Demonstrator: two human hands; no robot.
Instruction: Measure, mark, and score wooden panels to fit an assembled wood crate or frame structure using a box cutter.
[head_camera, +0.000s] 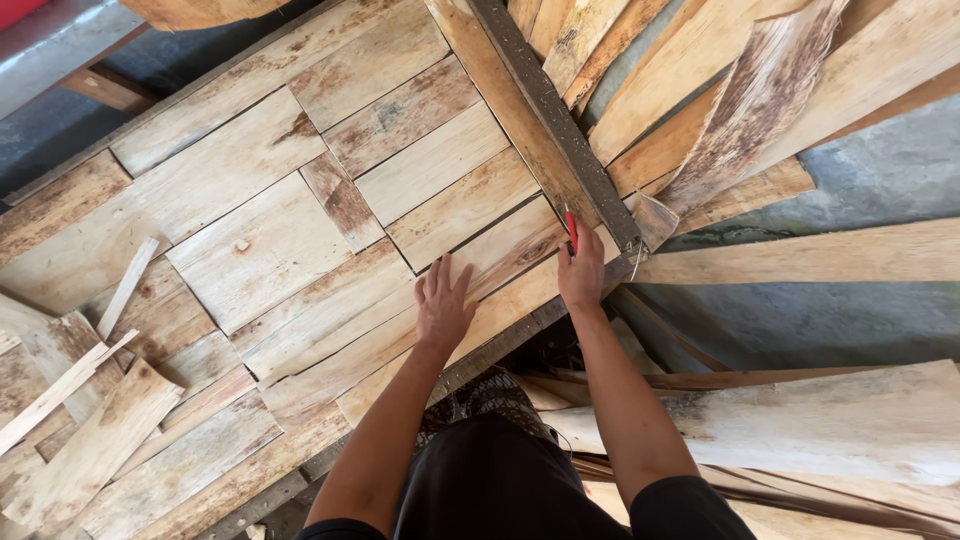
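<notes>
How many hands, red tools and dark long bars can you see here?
Hands: 2, the left hand flat on the veneer sheets, the right hand holding the tool.
Red tool: 1, a thin red-handled one; its tip is hidden.
Dark straight bar along the table edge: 1.
Total: 4.

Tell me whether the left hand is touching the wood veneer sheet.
Touching: the head view shows the left hand pressed flat, fingers spread, on the veneer sheet.
</notes>
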